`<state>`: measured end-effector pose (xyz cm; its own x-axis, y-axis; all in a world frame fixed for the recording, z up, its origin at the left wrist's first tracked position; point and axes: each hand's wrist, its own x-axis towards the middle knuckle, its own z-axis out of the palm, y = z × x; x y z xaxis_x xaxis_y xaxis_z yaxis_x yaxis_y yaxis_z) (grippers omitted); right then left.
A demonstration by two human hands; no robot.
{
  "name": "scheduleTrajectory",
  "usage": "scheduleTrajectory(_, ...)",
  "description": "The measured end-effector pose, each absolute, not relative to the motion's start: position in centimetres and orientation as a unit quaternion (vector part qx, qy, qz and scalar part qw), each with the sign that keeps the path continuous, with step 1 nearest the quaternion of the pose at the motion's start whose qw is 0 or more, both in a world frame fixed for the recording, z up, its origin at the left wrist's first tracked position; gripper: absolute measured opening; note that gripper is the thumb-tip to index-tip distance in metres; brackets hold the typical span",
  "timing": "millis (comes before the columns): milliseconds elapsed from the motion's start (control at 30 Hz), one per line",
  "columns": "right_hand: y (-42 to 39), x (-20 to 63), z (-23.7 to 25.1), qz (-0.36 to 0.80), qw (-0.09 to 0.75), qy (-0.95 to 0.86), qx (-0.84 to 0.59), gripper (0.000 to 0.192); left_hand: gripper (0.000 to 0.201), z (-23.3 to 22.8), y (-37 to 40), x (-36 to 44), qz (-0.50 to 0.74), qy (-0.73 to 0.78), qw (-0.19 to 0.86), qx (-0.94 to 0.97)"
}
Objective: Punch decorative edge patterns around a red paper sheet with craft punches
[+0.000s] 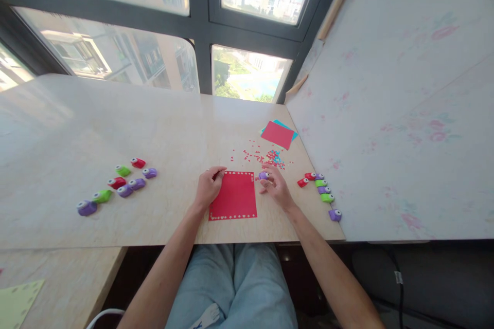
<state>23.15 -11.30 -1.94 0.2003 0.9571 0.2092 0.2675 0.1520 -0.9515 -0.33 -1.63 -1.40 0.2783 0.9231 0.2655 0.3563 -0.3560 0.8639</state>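
Observation:
A square sheet of red paper (233,195) lies on the table before me, with small shapes punched along its top and bottom edges. My left hand (210,186) pinches the sheet at its upper left corner, fingers closed. Just off the sheet's right edge, my right hand (276,185) holds a purple craft punch (264,176) between thumb and fingers. The punch appears apart from the paper. Behind that hand lies a scatter of tiny red and blue paper cut-outs (275,158).
Several red, green and purple punches (125,191) stand at the left; more punches (324,190) line the wall side at right. Red and blue sheets (278,134) are stacked near the window. A yellow punched sheet (19,298) lies on a lower surface at left.

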Motion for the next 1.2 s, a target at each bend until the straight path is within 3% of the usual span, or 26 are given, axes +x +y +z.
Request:
scheduleTrajectory(133, -10.7, 23.3, -2.0, 0.222, 0.524, -0.599, -0.563, 0.041, 0.023, -1.2, -1.7, -0.3, 0.402, 0.448, 0.354, 0.716)
scheduleTrajectory(233, -10.6, 23.2, -2.0, 0.187, 0.568, -0.551, -0.582, 0.046, 0.022, -1.2, -1.8, -0.3, 0.407, 0.446, 0.358, 0.712)
scheduleTrajectory(367, -10.8, 22.9, -1.7, 0.287, 0.604, -0.479, -0.569, 0.060, 0.022, -1.3, -1.7, -0.3, 0.411, 0.444, 0.360, 0.710)
scheduleTrajectory(467, -10.7, 22.5, -1.6, 0.353, 0.575, -0.504, -0.540, 0.051, 0.023, -1.4, -1.7, -0.3, 0.412, 0.448, 0.361, 0.707)
scheduleTrajectory(567, -10.2, 22.3, -1.7, 0.294, 0.580, -0.541, -0.533, 0.043, 0.023, -1.4, -1.7, -0.3, 0.413, 0.452, 0.362, 0.703)
scheduleTrajectory(767, -9.6, 22.1, -1.4, 0.185, 0.618, -0.499, -0.578, 0.048, 0.023, -1.4, -1.8, -0.4, 0.419, 0.450, 0.360, 0.702)
scheduleTrajectory(1000, -9.6, 22.3, -2.0, 0.210, 0.593, -0.426, -0.651, 0.043, 0.022, -1.8, -1.6, -0.3, 0.409, 0.436, 0.335, 0.729)
scheduleTrajectory(1200, -9.6, 22.3, -2.7, 0.177, 0.533, -0.476, -0.677, 0.043, 0.023, -1.3, -2.4, -0.1, 0.362, 0.417, 0.296, 0.779)
